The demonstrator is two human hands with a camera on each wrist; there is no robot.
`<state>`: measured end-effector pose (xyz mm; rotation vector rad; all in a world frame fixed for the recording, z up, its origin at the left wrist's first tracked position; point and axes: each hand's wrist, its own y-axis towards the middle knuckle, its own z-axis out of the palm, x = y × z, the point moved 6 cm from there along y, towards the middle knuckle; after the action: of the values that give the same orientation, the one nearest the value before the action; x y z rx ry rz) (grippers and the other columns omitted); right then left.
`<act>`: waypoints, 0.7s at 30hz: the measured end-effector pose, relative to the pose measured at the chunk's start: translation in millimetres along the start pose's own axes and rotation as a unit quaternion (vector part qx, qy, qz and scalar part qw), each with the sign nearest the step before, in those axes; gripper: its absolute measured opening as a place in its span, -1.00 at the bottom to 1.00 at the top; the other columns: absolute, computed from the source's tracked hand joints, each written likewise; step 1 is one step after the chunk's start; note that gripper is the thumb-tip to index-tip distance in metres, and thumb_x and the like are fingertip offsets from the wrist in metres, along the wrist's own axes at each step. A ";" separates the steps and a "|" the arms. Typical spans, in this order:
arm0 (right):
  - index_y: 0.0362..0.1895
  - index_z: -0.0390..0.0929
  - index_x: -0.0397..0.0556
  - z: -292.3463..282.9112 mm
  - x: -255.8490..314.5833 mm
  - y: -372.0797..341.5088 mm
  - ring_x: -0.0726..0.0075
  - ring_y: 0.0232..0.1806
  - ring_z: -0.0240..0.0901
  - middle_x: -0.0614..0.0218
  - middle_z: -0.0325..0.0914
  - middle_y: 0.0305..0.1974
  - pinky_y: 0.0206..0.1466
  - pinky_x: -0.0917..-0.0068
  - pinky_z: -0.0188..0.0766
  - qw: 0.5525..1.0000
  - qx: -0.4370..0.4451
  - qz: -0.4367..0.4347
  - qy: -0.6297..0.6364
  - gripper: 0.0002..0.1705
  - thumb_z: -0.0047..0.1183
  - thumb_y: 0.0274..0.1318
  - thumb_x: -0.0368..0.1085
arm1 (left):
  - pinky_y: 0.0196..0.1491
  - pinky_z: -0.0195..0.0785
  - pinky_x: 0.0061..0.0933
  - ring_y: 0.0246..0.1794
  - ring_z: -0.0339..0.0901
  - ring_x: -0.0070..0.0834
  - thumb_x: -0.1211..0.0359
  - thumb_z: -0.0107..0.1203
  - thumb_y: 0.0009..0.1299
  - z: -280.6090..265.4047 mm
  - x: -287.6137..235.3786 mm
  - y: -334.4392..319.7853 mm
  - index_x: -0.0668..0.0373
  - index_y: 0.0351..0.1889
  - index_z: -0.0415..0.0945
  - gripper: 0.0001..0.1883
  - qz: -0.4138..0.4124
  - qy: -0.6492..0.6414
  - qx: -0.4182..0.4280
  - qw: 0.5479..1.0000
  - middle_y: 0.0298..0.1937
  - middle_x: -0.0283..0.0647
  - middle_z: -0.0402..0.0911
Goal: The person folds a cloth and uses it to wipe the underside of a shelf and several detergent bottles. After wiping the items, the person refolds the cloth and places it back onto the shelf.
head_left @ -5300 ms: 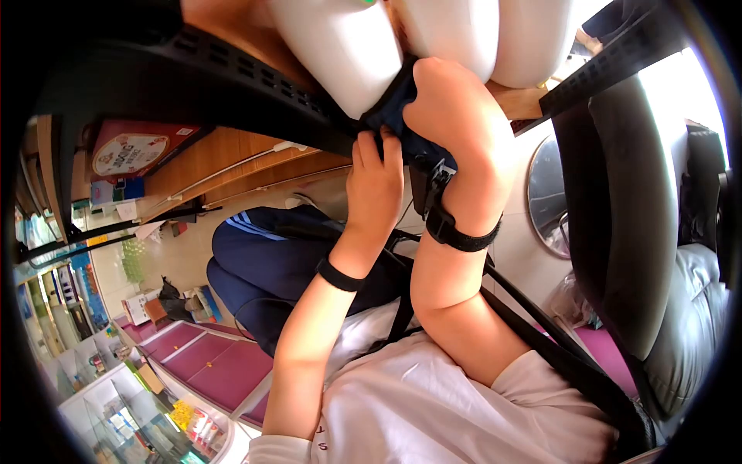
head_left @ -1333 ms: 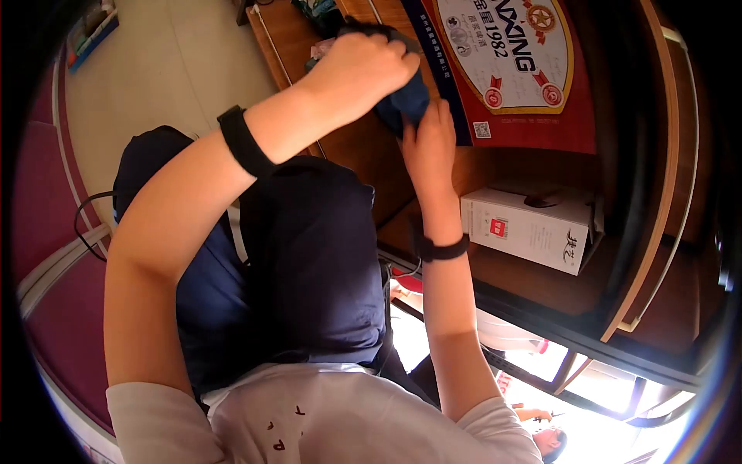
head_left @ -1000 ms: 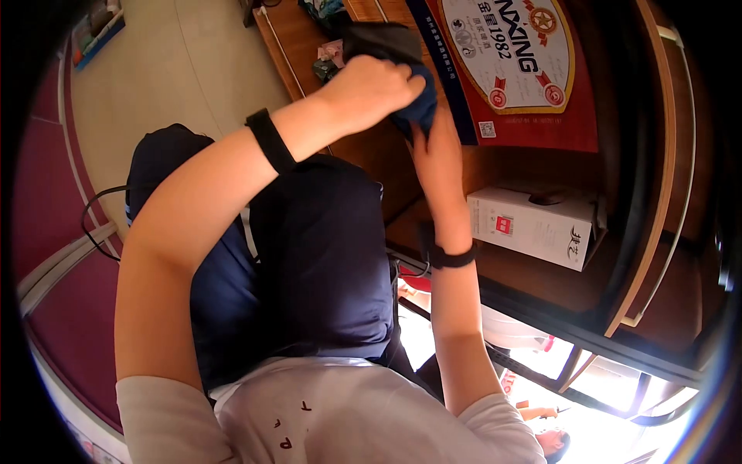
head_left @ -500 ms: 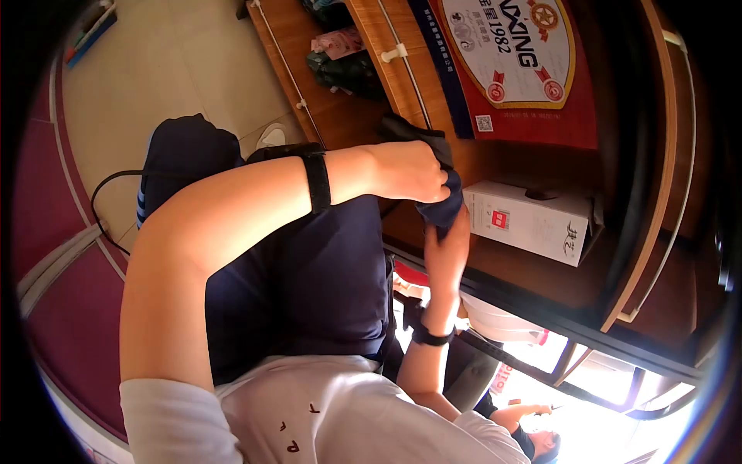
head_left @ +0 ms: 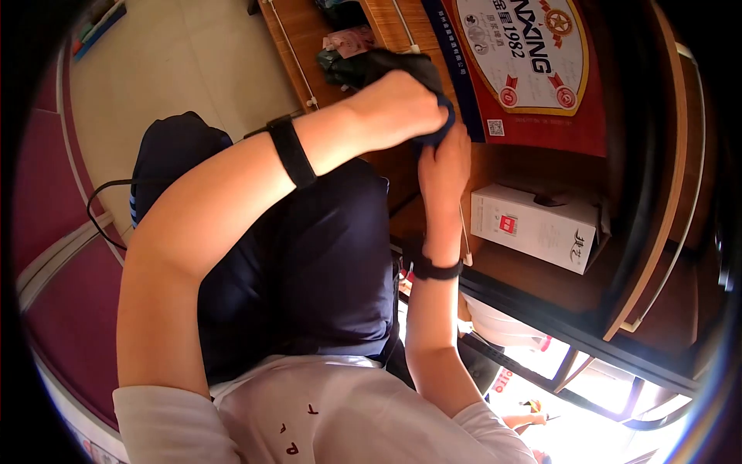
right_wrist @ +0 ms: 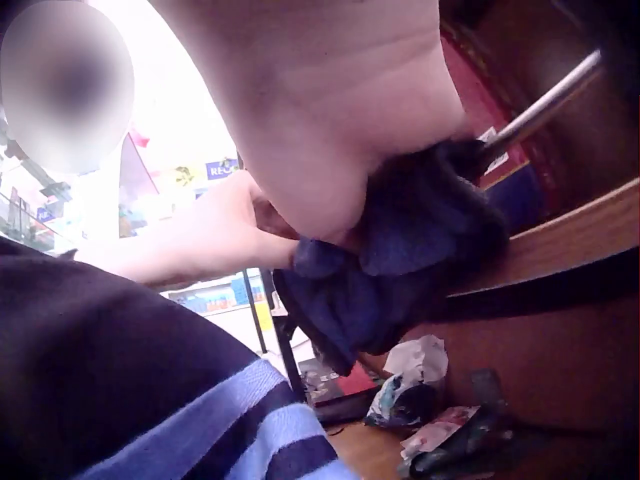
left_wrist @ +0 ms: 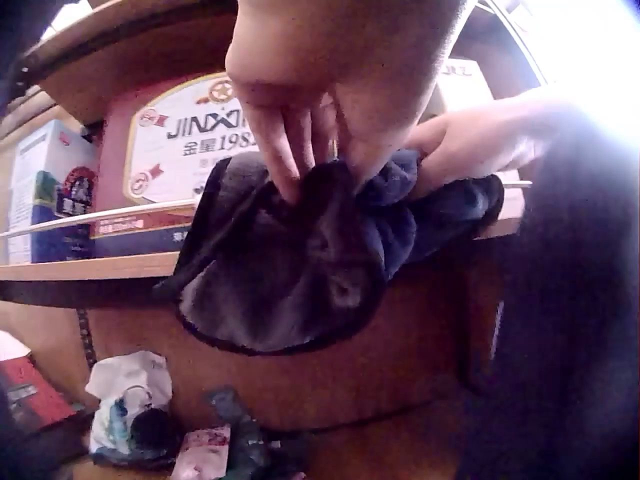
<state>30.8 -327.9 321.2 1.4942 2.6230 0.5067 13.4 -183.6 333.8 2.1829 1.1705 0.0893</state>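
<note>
A soft cloth [head_left: 406,68], dark grey on one part and navy blue on another, hangs bunched between both hands in front of a wooden shelf. My left hand [head_left: 398,112] grips it from above; in the left wrist view its fingers dig into the grey part [left_wrist: 285,270], which droops below them. Close beside it, my right hand [head_left: 444,170] pinches the navy end. The right wrist view shows the navy folds [right_wrist: 430,220] under that hand's thumb side. Part of the cloth is hidden behind the fingers.
A red JINXING box [head_left: 533,124] stands on the shelf, with a white box [head_left: 533,224] lower right. A thin metal rail [right_wrist: 545,100] runs along the shelf edge. Below lie a pink packet [left_wrist: 203,452] and a crumpled white bag [left_wrist: 130,390]. My knees [head_left: 325,240] are close underneath.
Earlier, I was working beside white rounded objects; now I face the shelf with the red box. In the last half second, both hands and the cloth have moved up and away from my body.
</note>
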 end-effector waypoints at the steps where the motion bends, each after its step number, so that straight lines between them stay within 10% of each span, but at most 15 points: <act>1: 0.05 0.42 -0.28 3.1 8.1 12.5 -0.38 0.12 0.40 -0.16 0.50 0.00 0.18 -0.12 0.35 1.000 -0.011 -0.019 0.005 -0.56 0.10 0.01 -0.48 | -0.32 0.56 -0.23 -0.27 0.74 -0.19 0.41 0.14 0.30 -4.3 10.2 -0.3 0.17 -0.21 0.60 -0.86 -0.023 0.020 -0.022 0.999 -0.36 -0.15 0.69; 7: 0.10 0.45 -0.19 10.5 25.4 48.2 -0.36 0.10 0.48 -0.12 0.54 0.02 0.09 -0.12 0.43 0.998 -0.018 -0.005 0.066 -0.62 0.08 0.18 -0.42 | -0.29 0.55 -0.22 -0.26 0.74 -0.19 0.44 0.13 0.28 -6.7 40.3 -2.8 0.17 -0.17 0.62 -0.83 -0.116 0.047 -0.023 0.992 -0.36 -0.18 0.68; 21: 0.32 0.45 -0.23 -43.3 -52.3 -78.6 -0.39 0.24 0.47 -0.25 0.55 0.16 0.29 0.09 0.39 0.978 0.054 0.139 0.148 -0.41 0.06 0.14 -0.45 | -0.26 0.51 -0.08 -0.27 0.71 -0.07 0.47 0.19 0.17 22.5 -42.5 -0.7 0.22 -0.27 0.63 -0.84 0.056 -0.178 0.043 0.981 -0.42 -0.09 0.70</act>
<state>-16.6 -419.8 331.8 1.9783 2.7027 0.6674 -4.8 -227.3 325.7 2.2220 0.8630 -0.2993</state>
